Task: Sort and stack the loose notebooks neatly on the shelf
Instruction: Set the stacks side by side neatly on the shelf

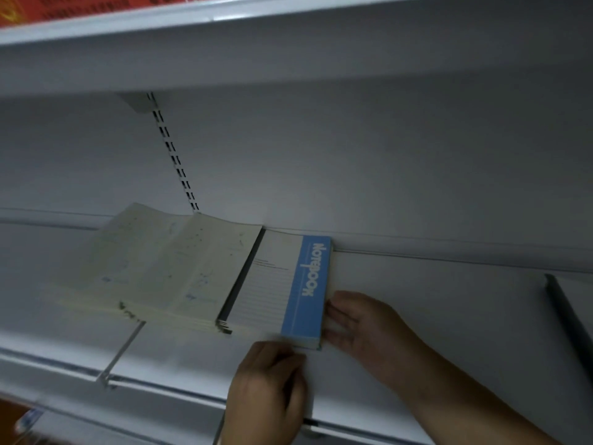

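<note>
A stack of notebooks with a white lined cover and a blue "Notebook" band (308, 284) lies flat on the white shelf (433, 300), its far end against the back wall. My right hand (359, 322) presses its fingers against the stack's right side. My left hand (269, 390) is at the stack's near edge, fingers touching the front. To the left, touching it, lie two stacks of pale cream notebooks (167, 261). The view is blurred.
A wire divider (123, 351) stands on the shelf at the front left. Another dark-spined notebook (571, 316) shows at the right edge. An upper shelf (224, 53) hangs overhead. A slotted upright (175, 155) runs down the back wall.
</note>
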Demonstrator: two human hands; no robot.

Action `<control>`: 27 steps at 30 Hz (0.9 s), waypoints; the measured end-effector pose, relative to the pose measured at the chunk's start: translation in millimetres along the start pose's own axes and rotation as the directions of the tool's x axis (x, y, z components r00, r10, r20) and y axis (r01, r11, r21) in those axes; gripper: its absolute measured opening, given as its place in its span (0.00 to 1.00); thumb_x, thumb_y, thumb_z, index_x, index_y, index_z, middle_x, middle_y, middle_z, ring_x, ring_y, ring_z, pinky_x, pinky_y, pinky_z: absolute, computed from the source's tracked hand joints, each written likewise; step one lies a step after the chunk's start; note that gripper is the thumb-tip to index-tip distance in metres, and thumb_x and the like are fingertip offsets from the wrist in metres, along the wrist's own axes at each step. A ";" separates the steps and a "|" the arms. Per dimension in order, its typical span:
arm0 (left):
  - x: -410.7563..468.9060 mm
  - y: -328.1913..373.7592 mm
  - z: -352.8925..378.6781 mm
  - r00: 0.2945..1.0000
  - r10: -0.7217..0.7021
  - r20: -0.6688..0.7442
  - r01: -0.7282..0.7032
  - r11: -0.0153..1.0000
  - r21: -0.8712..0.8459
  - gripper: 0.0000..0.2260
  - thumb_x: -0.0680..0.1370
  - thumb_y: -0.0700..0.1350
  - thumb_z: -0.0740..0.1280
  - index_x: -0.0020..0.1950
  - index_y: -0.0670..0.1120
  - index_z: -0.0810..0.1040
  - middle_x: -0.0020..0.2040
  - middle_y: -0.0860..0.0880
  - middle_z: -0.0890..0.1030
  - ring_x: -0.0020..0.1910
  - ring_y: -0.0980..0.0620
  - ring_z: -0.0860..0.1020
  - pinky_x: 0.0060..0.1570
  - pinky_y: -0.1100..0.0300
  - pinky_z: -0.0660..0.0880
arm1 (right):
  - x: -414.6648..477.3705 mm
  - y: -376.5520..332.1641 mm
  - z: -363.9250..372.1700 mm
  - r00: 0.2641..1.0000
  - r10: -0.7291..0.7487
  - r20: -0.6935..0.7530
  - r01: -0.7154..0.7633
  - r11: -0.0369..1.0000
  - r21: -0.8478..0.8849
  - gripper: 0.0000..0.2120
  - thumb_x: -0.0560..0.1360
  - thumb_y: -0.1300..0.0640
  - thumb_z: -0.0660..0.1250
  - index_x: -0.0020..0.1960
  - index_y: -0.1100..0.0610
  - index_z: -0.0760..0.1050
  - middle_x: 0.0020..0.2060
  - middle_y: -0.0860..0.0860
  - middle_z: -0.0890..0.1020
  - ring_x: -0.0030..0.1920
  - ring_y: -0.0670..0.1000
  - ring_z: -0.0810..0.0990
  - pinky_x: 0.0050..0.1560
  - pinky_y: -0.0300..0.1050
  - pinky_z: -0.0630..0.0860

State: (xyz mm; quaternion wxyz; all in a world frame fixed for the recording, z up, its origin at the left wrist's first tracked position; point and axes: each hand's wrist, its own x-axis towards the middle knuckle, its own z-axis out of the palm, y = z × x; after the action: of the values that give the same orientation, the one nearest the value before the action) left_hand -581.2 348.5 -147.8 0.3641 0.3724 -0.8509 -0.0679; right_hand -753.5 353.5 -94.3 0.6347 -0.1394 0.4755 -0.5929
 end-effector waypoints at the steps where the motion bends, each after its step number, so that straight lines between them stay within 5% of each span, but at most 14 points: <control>1: 0.8 -0.4 0.0 1.000 -0.020 -0.007 0.020 1.000 0.000 0.10 0.66 0.45 0.64 0.41 0.48 0.85 0.41 0.50 0.82 0.44 0.54 0.75 0.42 0.65 0.73 | 0.1 2.8 1.9 1.000 0.001 -0.005 -0.001 1.000 0.012 0.05 0.74 0.66 0.62 0.45 0.58 0.74 0.42 0.55 0.83 0.47 0.52 0.81 0.57 0.56 0.75; 8: 8.6 -11.8 -6.5 0.998 -0.063 -0.003 0.063 0.998 0.027 0.11 0.66 0.46 0.63 0.40 0.48 0.84 0.41 0.53 0.81 0.43 0.56 0.74 0.40 0.66 0.71 | -15.3 2.3 -2.6 1.000 -0.016 -0.016 0.017 0.999 0.028 0.04 0.75 0.64 0.63 0.43 0.56 0.74 0.40 0.53 0.82 0.47 0.51 0.80 0.49 0.54 0.77; 12: 4.0 -18.4 -8.0 1.000 -0.014 0.017 0.014 1.000 0.010 0.10 0.66 0.44 0.64 0.40 0.47 0.84 0.42 0.51 0.82 0.43 0.52 0.77 0.42 0.59 0.73 | -21.7 6.3 0.5 0.999 -0.013 0.030 0.016 0.997 -0.069 0.07 0.72 0.64 0.64 0.37 0.56 0.75 0.34 0.54 0.81 0.39 0.51 0.81 0.47 0.49 0.78; 17: 2.1 -18.7 -13.0 1.000 -0.018 0.022 0.019 0.999 -0.039 0.10 0.66 0.45 0.63 0.38 0.47 0.84 0.41 0.51 0.83 0.43 0.55 0.76 0.42 0.64 0.74 | -17.3 -14.2 -5.0 0.994 0.084 0.069 -0.080 0.995 -0.062 0.12 0.65 0.56 0.65 0.25 0.59 0.74 0.21 0.54 0.74 0.22 0.49 0.74 0.55 0.60 0.74; 20: 2.0 -18.1 -13.9 0.998 -0.027 0.059 0.029 0.999 -0.034 0.11 0.65 0.45 0.63 0.41 0.47 0.84 0.43 0.51 0.83 0.47 0.57 0.75 0.42 0.69 0.71 | -15.0 -9.7 -1.8 0.997 0.037 0.069 -0.029 0.993 -0.112 0.15 0.67 0.58 0.65 0.23 0.59 0.73 0.19 0.53 0.73 0.21 0.48 0.73 0.53 0.60 0.76; 22: 3.2 -18.9 -13.9 0.996 -0.049 0.073 0.052 0.998 -0.032 0.12 0.65 0.46 0.63 0.43 0.49 0.84 0.44 0.51 0.82 0.47 0.57 0.74 0.40 0.69 0.70 | -14.6 -1.0 -3.3 0.995 -0.082 0.054 0.093 0.965 -0.247 0.10 0.68 0.63 0.68 0.28 0.58 0.76 0.23 0.52 0.78 0.27 0.49 0.77 0.48 0.50 0.80; 23: 3.9 -19.3 -14.0 0.996 -0.057 0.076 0.059 0.998 -0.031 0.12 0.65 0.46 0.62 0.43 0.49 0.84 0.43 0.52 0.82 0.47 0.57 0.74 0.39 0.69 0.71 | -13.9 2.8 -8.1 0.977 -0.213 0.033 0.203 0.863 -0.463 0.06 0.67 0.62 0.71 0.33 0.56 0.78 0.28 0.50 0.80 0.31 0.48 0.78 0.45 0.42 0.80; 25: 4.4 -21.0 -15.3 0.995 -0.053 0.079 0.055 0.998 -0.022 0.12 0.65 0.47 0.62 0.42 0.50 0.84 0.43 0.52 0.82 0.46 0.56 0.75 0.39 0.67 0.71 | -12.7 10.7 -16.6 0.906 -0.415 0.083 0.259 0.390 -0.883 0.13 0.63 0.52 0.75 0.46 0.47 0.77 0.40 0.44 0.81 0.39 0.45 0.76 0.43 0.35 0.74; 27: 3.1 -24.7 -17.6 0.997 -0.039 0.070 0.039 0.999 0.000 0.11 0.64 0.47 0.63 0.40 0.49 0.84 0.41 0.51 0.82 0.44 0.54 0.75 0.40 0.64 0.71 | -13.1 19.1 -14.8 0.881 -0.427 0.204 0.236 0.021 -0.972 0.28 0.64 0.48 0.74 0.61 0.44 0.69 0.51 0.41 0.76 0.45 0.44 0.72 0.47 0.35 0.68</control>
State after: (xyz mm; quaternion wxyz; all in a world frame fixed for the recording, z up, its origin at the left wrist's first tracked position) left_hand -556.3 331.5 -142.8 0.3330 0.3859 -0.8558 -0.0887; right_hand -751.0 375.8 -110.2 0.1866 -0.5856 0.7426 -0.2660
